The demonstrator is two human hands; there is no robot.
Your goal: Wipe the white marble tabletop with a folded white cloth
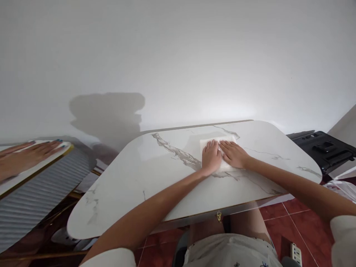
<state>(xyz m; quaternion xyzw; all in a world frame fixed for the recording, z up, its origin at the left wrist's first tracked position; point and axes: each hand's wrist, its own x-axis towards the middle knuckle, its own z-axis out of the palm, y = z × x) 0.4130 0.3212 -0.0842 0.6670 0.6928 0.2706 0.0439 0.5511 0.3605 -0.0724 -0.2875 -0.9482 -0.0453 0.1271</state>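
Note:
A white square sheet, a paper towel or thin cloth [226, 168], lies flat on the white marble-patterned tabletop [133, 178], right of its middle. My left hand [211, 157] rests palm down on the sheet, fingers extended forward and slightly bent. Close beside it, my right hand [234, 152] presses flat on the same sheet, its fingers stretched toward the left hand. Both palms cover the middle of the sheet; its far edge and near right corner show around them.
A small brass fitting [218, 216] sits on the table's front edge. At left, another person's hands [33, 157] lie on a white top above a ribbed grey side [47, 196]. A black case [324, 148] stands at right, and a power strip [296, 254] lies on the red tiles.

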